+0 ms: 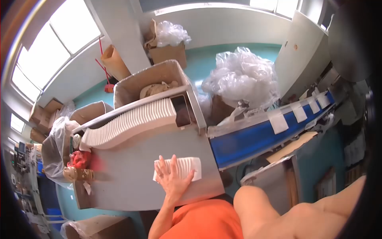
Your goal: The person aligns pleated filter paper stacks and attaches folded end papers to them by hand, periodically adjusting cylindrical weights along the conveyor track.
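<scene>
My left hand [174,178] lies palm down with its fingers spread across a short row of white folded pads [197,167]. These sit near the front edge of the grey metal table [131,187]; their exact kind is unclear. Beyond the hand, a long curved row of similar thin white pads [135,121] stands on edge along the back of the table. My right hand does not show. Bare skin of a bent limb [254,203] fills the lower right, beside my orange top [207,221].
To the right runs a blue conveyor belt [246,145] with several white pieces on it. A big carton [129,89] stands behind the table, and clear plastic bags [242,77] are heaped behind the belt. A red bundle [80,159] and a tape roll [71,174] are at the left edge.
</scene>
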Available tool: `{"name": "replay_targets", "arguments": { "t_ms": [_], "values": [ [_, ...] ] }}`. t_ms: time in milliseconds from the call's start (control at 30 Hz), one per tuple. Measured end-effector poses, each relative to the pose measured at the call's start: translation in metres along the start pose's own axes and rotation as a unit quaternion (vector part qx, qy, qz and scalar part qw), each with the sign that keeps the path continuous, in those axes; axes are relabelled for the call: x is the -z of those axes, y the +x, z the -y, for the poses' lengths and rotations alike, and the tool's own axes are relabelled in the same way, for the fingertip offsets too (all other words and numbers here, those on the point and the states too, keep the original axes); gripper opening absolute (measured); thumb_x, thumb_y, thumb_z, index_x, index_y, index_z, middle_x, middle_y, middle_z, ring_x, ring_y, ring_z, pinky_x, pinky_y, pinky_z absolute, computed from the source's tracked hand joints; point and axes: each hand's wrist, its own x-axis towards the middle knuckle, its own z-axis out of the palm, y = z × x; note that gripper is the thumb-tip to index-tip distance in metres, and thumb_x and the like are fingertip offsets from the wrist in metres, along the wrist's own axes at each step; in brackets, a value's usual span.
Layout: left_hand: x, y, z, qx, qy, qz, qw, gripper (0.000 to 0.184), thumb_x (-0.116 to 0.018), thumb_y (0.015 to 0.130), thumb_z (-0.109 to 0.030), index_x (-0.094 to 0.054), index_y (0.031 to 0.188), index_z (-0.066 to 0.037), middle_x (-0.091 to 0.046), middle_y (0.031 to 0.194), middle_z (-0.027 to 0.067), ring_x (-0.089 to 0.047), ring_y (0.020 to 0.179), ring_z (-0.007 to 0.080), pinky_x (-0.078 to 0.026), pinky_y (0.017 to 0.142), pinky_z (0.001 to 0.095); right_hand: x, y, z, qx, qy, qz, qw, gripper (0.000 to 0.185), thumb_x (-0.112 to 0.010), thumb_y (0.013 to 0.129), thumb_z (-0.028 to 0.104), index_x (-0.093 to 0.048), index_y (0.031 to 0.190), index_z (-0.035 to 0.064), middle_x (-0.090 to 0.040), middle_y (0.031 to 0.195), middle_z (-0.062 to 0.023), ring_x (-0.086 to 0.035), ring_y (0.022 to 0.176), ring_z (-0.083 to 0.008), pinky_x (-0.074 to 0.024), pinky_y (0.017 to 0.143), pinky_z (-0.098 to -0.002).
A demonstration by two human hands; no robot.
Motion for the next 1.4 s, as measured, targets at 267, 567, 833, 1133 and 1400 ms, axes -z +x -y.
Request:
{"name": "replay_targets", "arguments": {
  "t_ms": [267,567,833,1133,1400],
  "values": [
    [0.018,0.013,0.0,0.012,-0.021,0.038,0.999,0.088,-0.077,0.071,-0.055,-0.044,0.147,-0.023,-0.02,0.16,0.0209,-0.016,0.144,0.0507,-0.024,0.105,0.067,-0.012,0.009,0.003,0.014,-0.012,0.007,1.0,0.029,-0.055,0.102,0.018,-0.061,0.126,0.0053,-0.059,0.128,-0.0094,-0.052,0.119,-0.0155,-0.0475,0.096,-0.0296],
    [0.012,0.01,0.001,-0.004,-0.028,0.0,1.0,0.088,-0.078,0.07,-0.055,-0.047,0.145,-0.022,-0.024,0.158,0.0217,-0.019,0.143,0.0509,-0.026,0.104,0.066,-0.017,0.014,0.005,0.042,0.013,0.027,0.999,0.028,-0.055,0.101,0.018,-0.061,0.127,0.0068,-0.058,0.13,-0.0093,-0.05,0.122,-0.0154,-0.0472,0.098,-0.0295],
    [0.014,0.025,0.002,-0.008,-0.021,-0.021,1.0,0.088,-0.078,0.07,-0.055,-0.046,0.146,-0.023,-0.025,0.158,0.0215,-0.021,0.142,0.0509,-0.028,0.103,0.0653,-0.018,0.004,-0.002,0.034,0.024,0.002,0.999,0.028,-0.055,0.101,0.017,-0.062,0.127,0.0081,-0.057,0.132,-0.0092,-0.048,0.125,-0.0153,-0.0469,0.1,-0.0294],
    [0.014,0.01,0.002,-0.002,-0.008,0.004,1.0,0.091,-0.078,0.069,-0.056,-0.045,0.146,-0.022,-0.024,0.158,0.022,-0.022,0.141,0.0496,-0.028,0.103,0.0634,-0.018,0.0,-0.012,0.049,0.026,-0.013,0.998,0.028,-0.056,0.101,0.016,-0.062,0.127,0.0096,-0.057,0.134,-0.009,-0.047,0.129,-0.0153,-0.0466,0.102,-0.0293],
    [0.011,0.011,0.0,0.013,-0.008,-0.001,1.0,0.089,-0.077,0.072,-0.059,-0.045,0.147,-0.022,-0.024,0.157,0.0231,-0.023,0.14,0.0527,-0.032,0.1,0.0652,-0.006,-0.082,-0.039,-0.119,-0.33,-0.129,0.928,0.005,-0.062,0.09,0.009,-0.059,0.091,0.0051,-0.061,0.089,-0.0051,-0.06,0.077,-0.0207,-0.0456,0.073,-0.0284]
  ]
}}
